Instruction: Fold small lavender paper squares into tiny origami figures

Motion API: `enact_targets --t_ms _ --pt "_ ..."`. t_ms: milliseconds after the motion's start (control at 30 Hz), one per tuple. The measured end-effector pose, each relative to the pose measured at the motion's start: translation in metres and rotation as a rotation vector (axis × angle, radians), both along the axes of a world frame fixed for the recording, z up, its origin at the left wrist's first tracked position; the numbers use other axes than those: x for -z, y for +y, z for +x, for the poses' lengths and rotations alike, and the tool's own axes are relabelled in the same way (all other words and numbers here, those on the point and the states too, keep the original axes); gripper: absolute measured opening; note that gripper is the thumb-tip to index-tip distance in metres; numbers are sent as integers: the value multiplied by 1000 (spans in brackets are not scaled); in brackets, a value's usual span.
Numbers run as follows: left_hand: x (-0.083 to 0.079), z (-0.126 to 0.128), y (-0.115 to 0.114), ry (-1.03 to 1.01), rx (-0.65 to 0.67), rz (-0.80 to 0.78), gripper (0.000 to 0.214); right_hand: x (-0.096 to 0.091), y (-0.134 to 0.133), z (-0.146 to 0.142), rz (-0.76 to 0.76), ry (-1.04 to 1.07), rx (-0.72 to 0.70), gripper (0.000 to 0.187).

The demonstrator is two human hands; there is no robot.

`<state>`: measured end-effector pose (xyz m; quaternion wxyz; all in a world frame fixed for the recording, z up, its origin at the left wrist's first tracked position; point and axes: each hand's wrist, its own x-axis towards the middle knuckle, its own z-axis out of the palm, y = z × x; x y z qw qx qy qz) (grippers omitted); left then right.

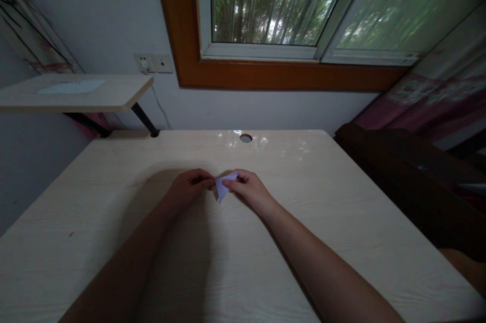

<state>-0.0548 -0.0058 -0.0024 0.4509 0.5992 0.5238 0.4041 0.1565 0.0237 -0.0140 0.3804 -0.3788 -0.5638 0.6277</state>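
A small lilac piece of folded paper [221, 189], roughly triangular with one point hanging down, is held just over the desk between my two hands. My right hand [247, 184] pinches its right side, thumb lying across the front face and fingers behind. At the paper's upper left corner, my left hand [193, 182] has thumb and fingertips closed on the edge. The fingers behind the paper are hidden.
The pale wooden desk [304, 272] reaches to the wall, with a round cable hole [246, 138] near its back edge. At the back left stands a raised shelf [125, 100] on black legs, bearing a white sheet [72, 87]. Dark furniture [395, 181] borders the right side.
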Motion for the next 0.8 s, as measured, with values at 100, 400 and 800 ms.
enact_targets --t_ms 100,400,800 --pt "2 -1 0 -3 37 -5 18 1 0 0 -13 11 1 25" --pt "3 0 0 27 68 3 18 5 1 1 33 -43 -20 26" --pt "7 0 2 149 68 27 22 3 -2 0 116 -159 -18 28"
